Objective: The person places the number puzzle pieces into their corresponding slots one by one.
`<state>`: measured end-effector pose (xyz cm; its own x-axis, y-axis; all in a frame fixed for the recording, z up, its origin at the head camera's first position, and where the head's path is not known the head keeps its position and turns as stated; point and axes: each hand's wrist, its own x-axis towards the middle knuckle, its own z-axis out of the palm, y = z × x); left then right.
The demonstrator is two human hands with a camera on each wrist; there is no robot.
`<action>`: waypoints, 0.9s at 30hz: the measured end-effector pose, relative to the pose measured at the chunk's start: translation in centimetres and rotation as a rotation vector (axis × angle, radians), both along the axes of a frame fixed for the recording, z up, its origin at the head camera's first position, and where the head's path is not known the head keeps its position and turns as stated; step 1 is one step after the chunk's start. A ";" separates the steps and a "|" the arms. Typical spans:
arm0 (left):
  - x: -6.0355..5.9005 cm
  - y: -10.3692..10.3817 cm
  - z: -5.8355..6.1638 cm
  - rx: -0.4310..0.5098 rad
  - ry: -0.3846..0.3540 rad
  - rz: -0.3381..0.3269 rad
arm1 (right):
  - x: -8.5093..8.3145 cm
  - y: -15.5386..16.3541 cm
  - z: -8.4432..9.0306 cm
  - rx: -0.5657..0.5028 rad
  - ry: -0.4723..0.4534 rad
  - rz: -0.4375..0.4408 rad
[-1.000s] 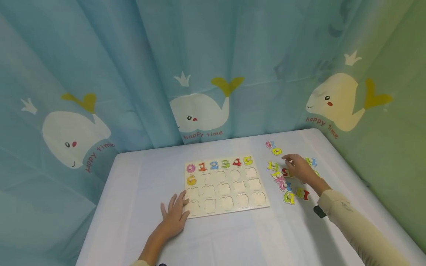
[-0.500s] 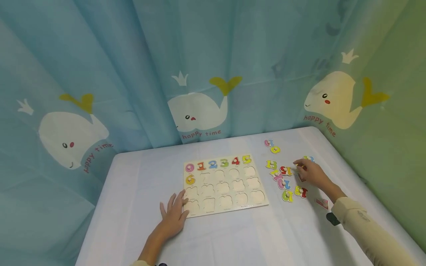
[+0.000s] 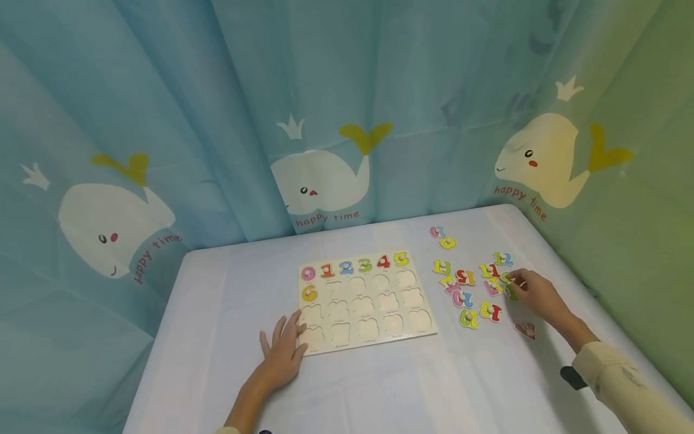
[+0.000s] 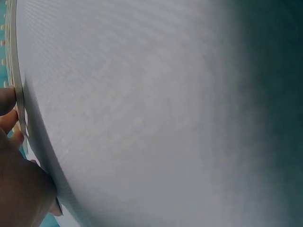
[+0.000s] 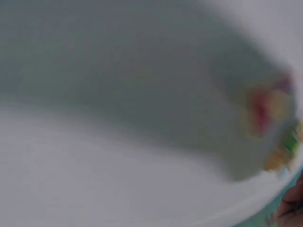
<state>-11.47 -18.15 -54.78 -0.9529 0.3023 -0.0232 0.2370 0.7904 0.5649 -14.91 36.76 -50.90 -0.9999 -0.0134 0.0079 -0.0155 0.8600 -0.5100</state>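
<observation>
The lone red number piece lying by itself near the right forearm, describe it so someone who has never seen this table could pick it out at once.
Start at the pale wooden number puzzle board in the middle of the white table, then look right to the cluster of loose colourful number pieces. The small red number piece lies nearer the viewer than the cluster, apart from it, just below the right hand; it alone has no neighbour touching it.

Teal curtain (image 3: 217, 90), white whale print; white tablecloth (image 3: 379, 386); pale wooden board (image 3: 364, 304); multicoloured number pieces (image 3: 472, 283); beige sleeve (image 3: 629, 392).

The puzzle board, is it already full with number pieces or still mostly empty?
Mostly empty. The puzzle board holds only 0 to 5 in its top row and 6 below; the other slots show bare wood.
</observation>
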 end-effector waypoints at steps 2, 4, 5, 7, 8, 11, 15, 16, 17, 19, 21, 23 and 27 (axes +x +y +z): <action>0.0 0.0 0.0 -0.001 -0.003 0.001 | 1.3 -0.1 -0.5 0.012 0.033 0.011; 0.1 0.1 0.0 0.002 -0.008 -0.001 | 2.7 -0.2 -0.7 0.012 0.051 -0.013; 0.1 0.1 0.0 0.000 -0.008 -0.004 | 3.4 -0.3 -0.8 0.013 0.066 -0.038; 0.1 0.1 0.0 -0.004 -0.005 -0.005 | 4.8 -0.6 -0.9 0.007 0.105 -0.101; 0.0 0.1 0.0 -0.005 -0.006 -0.002 | 5.4 -0.9 -0.9 0.000 0.121 -0.133; 0.0 0.1 0.1 -0.011 0.003 -0.001 | 6.8 -1.6 -1.3 -0.010 0.186 -0.234; -0.1 0.0 0.2 -0.008 0.006 -0.005 | 8.3 -2.6 -2.3 0.001 0.194 -0.348; -0.1 0.0 0.2 -0.007 0.005 -0.007 | 8.7 -2.8 -2.6 0.012 0.182 -0.369; -0.1 0.0 0.2 -0.007 0.005 -0.008 | 9.0 -3.0 -2.8 0.017 0.165 -0.384; -0.1 0.0 0.1 -0.006 0.002 -0.010 | 9.4 -3.3 -3.3 0.026 0.146 -0.416; -0.1 0.0 0.1 -0.005 -0.003 -0.012 | 9.7 -3.5 -3.7 0.032 0.133 -0.454; -0.1 0.0 0.0 -0.007 -0.003 -0.011 | 9.8 -3.6 -3.9 0.017 0.133 -0.500; -0.1 -0.1 0.0 -0.001 -0.001 -0.011 | 9.6 -3.7 -3.9 -0.024 0.142 -0.549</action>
<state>-11.60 -18.21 -54.77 -0.9494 0.3130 -0.0248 0.2451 0.7882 0.5645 -5.27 33.11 -54.84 -0.8493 0.5098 0.1369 0.3604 0.7495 -0.5553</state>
